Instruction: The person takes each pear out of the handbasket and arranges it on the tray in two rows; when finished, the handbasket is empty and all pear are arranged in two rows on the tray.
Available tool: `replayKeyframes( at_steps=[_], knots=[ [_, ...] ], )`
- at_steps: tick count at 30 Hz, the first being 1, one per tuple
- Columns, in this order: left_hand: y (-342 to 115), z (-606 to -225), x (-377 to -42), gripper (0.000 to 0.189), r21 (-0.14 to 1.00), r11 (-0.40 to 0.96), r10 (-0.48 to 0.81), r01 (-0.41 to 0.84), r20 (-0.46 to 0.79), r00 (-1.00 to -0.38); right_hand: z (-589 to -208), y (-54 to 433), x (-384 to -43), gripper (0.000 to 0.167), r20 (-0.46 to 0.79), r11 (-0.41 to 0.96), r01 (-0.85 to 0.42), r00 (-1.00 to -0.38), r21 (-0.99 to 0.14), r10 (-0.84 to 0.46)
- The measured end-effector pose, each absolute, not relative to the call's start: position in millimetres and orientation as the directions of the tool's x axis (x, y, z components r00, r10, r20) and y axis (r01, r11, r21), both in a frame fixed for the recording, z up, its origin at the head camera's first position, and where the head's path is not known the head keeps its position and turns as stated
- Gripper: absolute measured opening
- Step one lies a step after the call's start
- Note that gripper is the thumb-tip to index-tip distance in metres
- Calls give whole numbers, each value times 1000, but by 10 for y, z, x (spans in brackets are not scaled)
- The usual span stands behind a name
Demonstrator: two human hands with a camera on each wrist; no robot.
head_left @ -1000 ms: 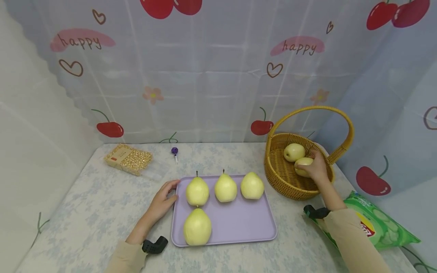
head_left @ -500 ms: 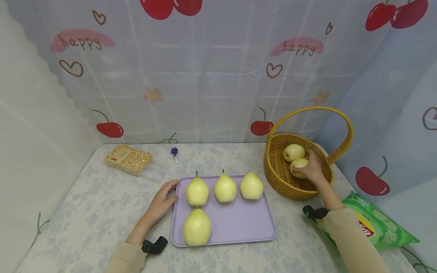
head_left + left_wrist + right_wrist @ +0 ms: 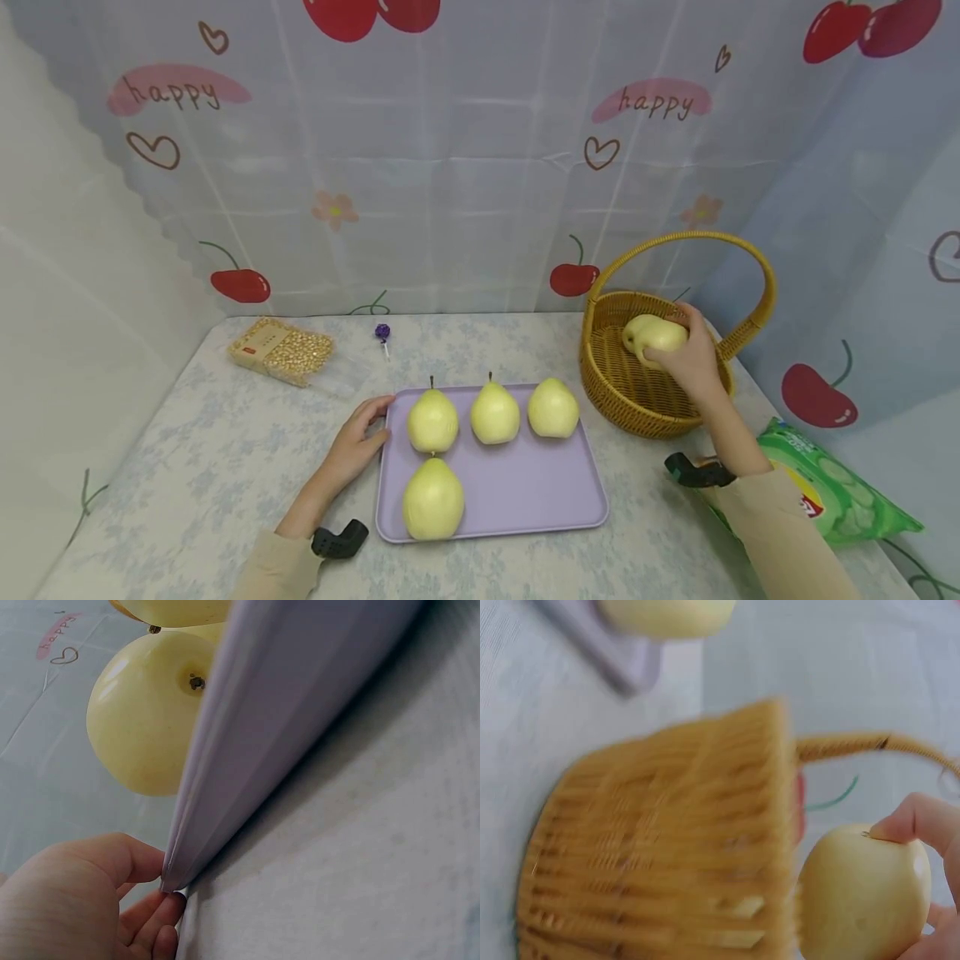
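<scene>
My right hand (image 3: 694, 358) grips a pale yellow pear (image 3: 664, 335) over the wicker basket (image 3: 600, 385). In the right wrist view that pear (image 3: 864, 896) shows beside the basket rim, with the thumb pressed near its end. Another pear (image 3: 632, 333) lies in the basket, partly hidden behind the held one. At the far left corner of the lilac tray (image 3: 525, 500), my left hand (image 3: 356, 442) holds the edge; in the left wrist view, thumb and fingers (image 3: 142, 919) meet at the rim. Several pears stand on the tray, three along the back and one at front left (image 3: 433, 500).
The basket's tall arched handle (image 3: 693, 237) rises above the right hand. A green chip bag (image 3: 832, 487) lies beneath and beside the right forearm. A packet of yellow kernels (image 3: 281, 350) and a purple lollipop (image 3: 383, 332) lie at the back left. A patterned curtain hangs behind the table.
The right hand has lifted the pear inside the basket and moved it up and back, so it now overlaps the other pear. The left hand and tray have stayed put.
</scene>
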State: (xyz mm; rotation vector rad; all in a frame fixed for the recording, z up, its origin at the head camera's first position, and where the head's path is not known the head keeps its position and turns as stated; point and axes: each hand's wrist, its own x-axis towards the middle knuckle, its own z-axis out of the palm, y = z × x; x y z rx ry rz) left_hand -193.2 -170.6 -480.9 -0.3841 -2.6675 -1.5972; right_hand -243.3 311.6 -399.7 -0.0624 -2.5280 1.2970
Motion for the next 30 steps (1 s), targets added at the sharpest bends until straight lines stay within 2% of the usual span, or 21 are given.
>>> replayKeyframes(
  at_steps=[4,8,11,16,20,25,30],
  knots=[
    [-1730,-4921,-1985,48,865,447,201,228,151,-968,-3845,2886,-2273,90,251,564,-144,-961,-813,116],
    [-1776,-5090,-2071,48,852,464,200,242,166,-966,-3802,2609,-2134,90,280,530,-253,-960,-809,-31],
    [-1806,-5169,-2114,48,851,465,206,243,162,-965,-3860,2403,-2054,89,318,458,-359,-933,-813,-167],
    [-1809,-5198,-2123,48,852,462,211,246,164,-964,-4005,2080,-1892,89,357,269,-476,-848,-837,-391],
    [-1773,-5128,-2075,48,849,467,209,249,168,-964,-4138,1855,-1733,86,335,193,-497,-778,-846,-532],
    [-1723,-4883,-1963,47,862,451,212,229,146,-966,-4357,1643,-1565,82,271,177,-498,-697,-849,-664],
    [-1761,-5007,-2022,48,855,463,207,233,151,-967,-4555,1535,-1480,85,179,227,-473,-669,-851,-721]
  ],
)
